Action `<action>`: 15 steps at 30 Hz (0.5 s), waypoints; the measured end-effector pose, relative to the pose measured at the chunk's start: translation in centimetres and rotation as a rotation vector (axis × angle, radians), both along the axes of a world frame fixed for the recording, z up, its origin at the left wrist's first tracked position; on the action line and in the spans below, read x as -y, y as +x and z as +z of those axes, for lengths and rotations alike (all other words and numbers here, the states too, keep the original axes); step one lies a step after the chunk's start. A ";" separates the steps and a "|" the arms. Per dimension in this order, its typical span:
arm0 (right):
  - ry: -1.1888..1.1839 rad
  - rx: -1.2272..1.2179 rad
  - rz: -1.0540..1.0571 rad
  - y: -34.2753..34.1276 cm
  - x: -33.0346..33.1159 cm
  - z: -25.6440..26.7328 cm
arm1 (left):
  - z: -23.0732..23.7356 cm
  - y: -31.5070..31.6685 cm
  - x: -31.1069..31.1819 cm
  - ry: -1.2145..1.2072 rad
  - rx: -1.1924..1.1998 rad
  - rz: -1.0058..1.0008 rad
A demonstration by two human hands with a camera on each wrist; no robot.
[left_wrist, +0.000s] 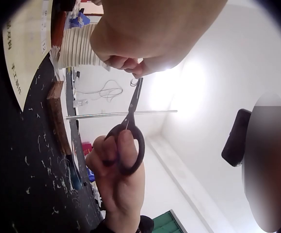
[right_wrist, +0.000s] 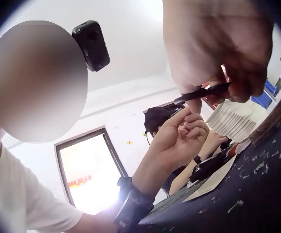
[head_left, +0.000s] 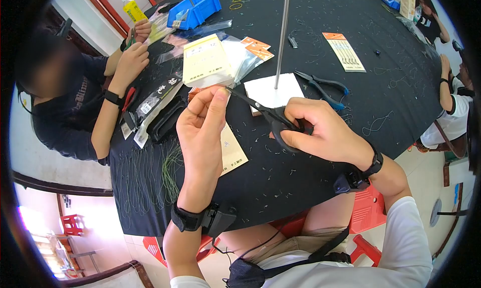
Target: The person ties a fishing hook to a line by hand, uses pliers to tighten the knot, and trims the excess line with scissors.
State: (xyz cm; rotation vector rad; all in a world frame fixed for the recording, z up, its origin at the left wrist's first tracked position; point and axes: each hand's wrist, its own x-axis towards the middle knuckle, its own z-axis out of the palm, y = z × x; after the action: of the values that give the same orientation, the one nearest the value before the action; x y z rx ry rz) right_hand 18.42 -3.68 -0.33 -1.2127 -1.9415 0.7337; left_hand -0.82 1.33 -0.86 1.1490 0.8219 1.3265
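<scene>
My right hand (head_left: 320,130) grips black-handled scissors (head_left: 270,116), thumb and fingers through the loops. Their blades point to the upper left and end right at the fingertips of my left hand (head_left: 203,122). That hand is raised over the table, thumb and index finger pinching something tiny. In the left wrist view a thin curved bit, like a small fishing hook (left_wrist: 133,83), shows beside the blade tips; most of it is hidden by the fingers. Below the left hand lies a printed cream card (head_left: 233,150). The right wrist view shows the scissors (right_wrist: 203,92) close to the left fingertips.
A metal rod (head_left: 282,42) rises from a white-topped block (head_left: 254,90). Blue-handled pliers (head_left: 325,90) lie right of it, a stack of cream cards (head_left: 206,62) left. Green line (head_left: 172,172) spreads at front left. A blue bin (head_left: 195,10) stands behind. Another person (head_left: 75,97) works at left.
</scene>
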 end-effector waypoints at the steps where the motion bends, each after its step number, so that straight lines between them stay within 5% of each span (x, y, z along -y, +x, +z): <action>1: -0.003 0.002 -0.004 0.0 0.0 0.0 | 0.0 0.0 0.0 0.004 -0.004 -0.008; 15: -0.144 -0.104 0.069 -0.1 -0.2 -0.9 | -0.3 -0.3 -0.3 -0.066 0.137 -0.112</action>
State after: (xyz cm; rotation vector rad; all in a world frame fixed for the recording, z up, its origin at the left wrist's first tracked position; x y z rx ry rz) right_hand 18.36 -3.50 -1.24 -1.1728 -1.8784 0.9679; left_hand -1.14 1.66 -1.19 1.0253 0.6868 1.2612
